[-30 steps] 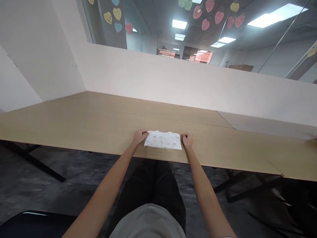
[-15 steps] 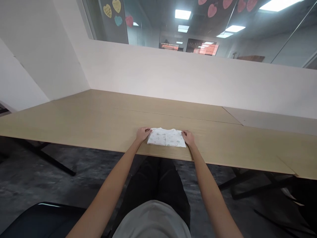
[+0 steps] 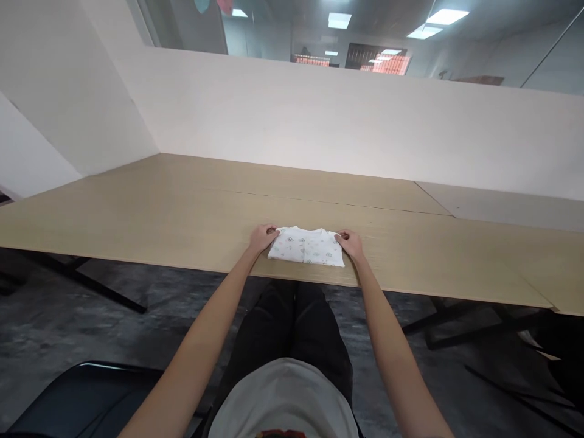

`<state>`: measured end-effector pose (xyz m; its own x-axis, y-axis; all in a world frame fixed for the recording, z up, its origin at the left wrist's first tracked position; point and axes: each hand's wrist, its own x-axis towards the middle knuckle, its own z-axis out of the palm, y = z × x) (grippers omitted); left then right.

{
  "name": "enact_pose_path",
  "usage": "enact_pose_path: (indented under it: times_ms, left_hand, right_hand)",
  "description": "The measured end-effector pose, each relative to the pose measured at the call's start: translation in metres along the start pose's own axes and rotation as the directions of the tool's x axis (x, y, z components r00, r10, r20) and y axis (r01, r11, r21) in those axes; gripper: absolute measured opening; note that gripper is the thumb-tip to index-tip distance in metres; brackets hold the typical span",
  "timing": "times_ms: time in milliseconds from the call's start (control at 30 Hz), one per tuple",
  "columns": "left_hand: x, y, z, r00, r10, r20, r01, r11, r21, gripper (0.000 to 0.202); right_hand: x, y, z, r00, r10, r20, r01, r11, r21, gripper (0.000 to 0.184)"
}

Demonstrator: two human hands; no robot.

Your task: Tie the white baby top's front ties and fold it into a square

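A folded white garment with a small pastel print lies flat on the pale wood table, near its front edge. My left hand is at the garment's upper left corner, with the fingertips on the cloth. My right hand is at the upper right corner, its fingers pinched on the edge. The cloth under the fingertips is hidden.
A white partition runs along the table's far side, with glass above it. A lighter panel lies at the far right. Black table legs stand below, and a dark chair is at lower left.
My right hand has moved in from beside the garment onto its upper right corner. My left hand has shifted onto the upper left corner. The view has tilted downward.
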<state>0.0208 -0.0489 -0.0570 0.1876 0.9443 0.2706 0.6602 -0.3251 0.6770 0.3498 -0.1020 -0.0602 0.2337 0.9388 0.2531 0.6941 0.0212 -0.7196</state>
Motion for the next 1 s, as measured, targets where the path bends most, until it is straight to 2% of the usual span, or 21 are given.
enact_pose_path:
  times_ms: [367,600,1000]
  left_hand:
    - [-0.002,0.003,-0.001,1.000,-0.014,-0.015,0.014,0.999,-0.033,0.029]
    - [-0.003,0.006,-0.002,0.999,-0.050,-0.017,0.050,0.998,-0.036,0.030]
    - [-0.005,0.006,-0.004,0.999,-0.029,-0.023,0.028,0.999,-0.040,0.030]
  right_hand:
    - [0.004,0.012,0.006,0.999,-0.006,-0.044,0.009,0.997,0.083,0.022]
    - [0.002,0.008,0.006,0.999,0.014,-0.046,-0.009,0.994,0.108,0.022]
    - [-0.005,-0.005,0.002,0.998,0.040,-0.052,-0.036,0.996,0.083,0.018]
